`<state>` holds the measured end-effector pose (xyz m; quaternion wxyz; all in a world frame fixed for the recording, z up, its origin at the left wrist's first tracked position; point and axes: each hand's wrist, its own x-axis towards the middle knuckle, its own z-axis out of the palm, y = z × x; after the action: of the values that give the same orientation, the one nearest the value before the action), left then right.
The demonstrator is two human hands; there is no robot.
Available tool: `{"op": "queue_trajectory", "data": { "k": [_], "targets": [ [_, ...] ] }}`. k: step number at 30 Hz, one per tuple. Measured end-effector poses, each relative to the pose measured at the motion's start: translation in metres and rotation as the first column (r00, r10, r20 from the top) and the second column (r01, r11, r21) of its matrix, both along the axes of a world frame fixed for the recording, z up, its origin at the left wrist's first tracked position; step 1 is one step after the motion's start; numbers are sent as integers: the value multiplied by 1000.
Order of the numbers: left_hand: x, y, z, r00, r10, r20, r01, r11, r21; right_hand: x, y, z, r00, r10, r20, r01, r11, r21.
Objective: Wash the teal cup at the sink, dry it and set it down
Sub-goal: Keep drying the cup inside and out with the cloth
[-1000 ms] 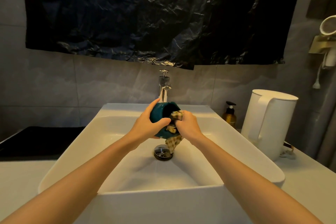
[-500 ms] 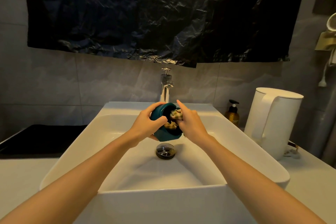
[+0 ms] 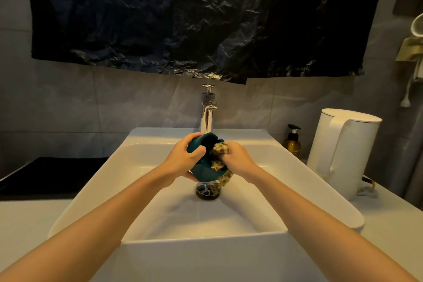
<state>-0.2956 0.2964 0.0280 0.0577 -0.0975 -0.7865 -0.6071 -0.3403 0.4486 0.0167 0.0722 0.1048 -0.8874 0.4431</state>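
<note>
Left hand (image 3: 183,162) grips teal cup (image 3: 202,171), right hand (image 3: 240,160) cloth (image 3: 220,149) — seemingly inside; kettle (image 3: 343,151) beside sink (image 3: 206,256).

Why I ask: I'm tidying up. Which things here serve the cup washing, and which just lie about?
For the job: teal cup, held by the left hand; patterned cloth, gripped by the right hand; sink; tap.
Lying about: white kettle; amber pump bottle; black plastic sheet on the wall.
</note>
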Motion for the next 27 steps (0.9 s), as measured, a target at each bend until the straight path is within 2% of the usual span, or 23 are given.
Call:
{"op": "queue_trajectory", "data": {
  "k": [2,3,5,7,8,10,13,16,19,21,24,27],
  "targets": [
    [0,-1,2,1000,12,5,-12,1000,-13,3,0,2,1000,23,-11,-22,999,36],
    [0,-2,2,1000,20,5,-20,999,-27,3,1,3,996,77,50,-77,997,3],
    [0,-3,2,999,35,22,-34,998,-46,5,2,7,939,240,246,-204,966,-161],
    [1,-3,1,998,34,53,-31,998,-55,4,2,8,904,263,336,-195,955,-223],
    [2,-3,0,998,24,62,-21,998,-56,3,3,7,925,209,317,-156,970,-184],
    [2,-1,0,997,-4,75,9,998,-64,1,4,3,979,75,188,-64,996,-64],
    [2,0,0,995,-3,96,9,998,-59,2,6,0,999,35,9,-36,996,85],
    [1,-4,3,996,26,81,-22,998,-51,4,5,5,994,99,46,-104,989,102],
    [0,-7,4,995,47,88,-44,998,-42,8,5,11,957,233,175,-240,971,18],
    [1,-6,5,995,33,98,-28,998,-50,7,7,12,952,252,174,-257,966,5],
    [1,-3,3,991,-21,136,30,998,-63,3,11,13,982,184,-41,-179,978,110],
    [1,-3,1,979,-87,186,109,988,-108,3,12,14,962,178,-209,-120,957,263]
  ]
}}
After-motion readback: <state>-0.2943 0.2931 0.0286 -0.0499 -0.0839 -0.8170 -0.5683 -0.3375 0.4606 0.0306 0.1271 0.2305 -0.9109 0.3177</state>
